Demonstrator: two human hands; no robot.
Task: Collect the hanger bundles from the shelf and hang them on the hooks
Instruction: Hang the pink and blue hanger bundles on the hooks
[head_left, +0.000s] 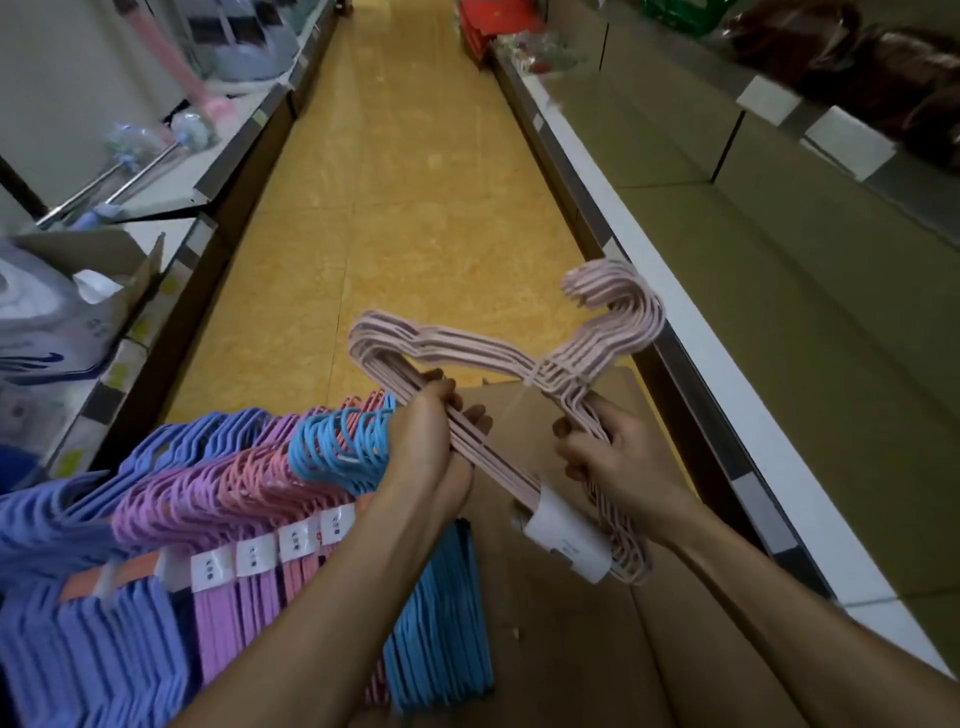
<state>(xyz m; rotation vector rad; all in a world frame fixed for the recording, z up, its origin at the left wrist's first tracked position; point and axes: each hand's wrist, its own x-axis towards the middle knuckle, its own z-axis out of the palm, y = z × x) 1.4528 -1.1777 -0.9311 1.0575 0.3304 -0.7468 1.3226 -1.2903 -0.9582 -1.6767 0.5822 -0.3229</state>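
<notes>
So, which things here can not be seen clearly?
- Head view: the display hook under the hung hanger bundles is hidden by them.
- White tags: print too small to read.
- Pale pink bundle, held by both hands: hanger count blurred.
- Dark goods, top right: dim, cut off by the edge.

Two hands, left (431, 441) and right (618, 462), share one pale pink hanger bundle (493, 358). At eight o'clock hang several more bundles (218, 483), blue, pink, purple, periwinkle.
</notes>
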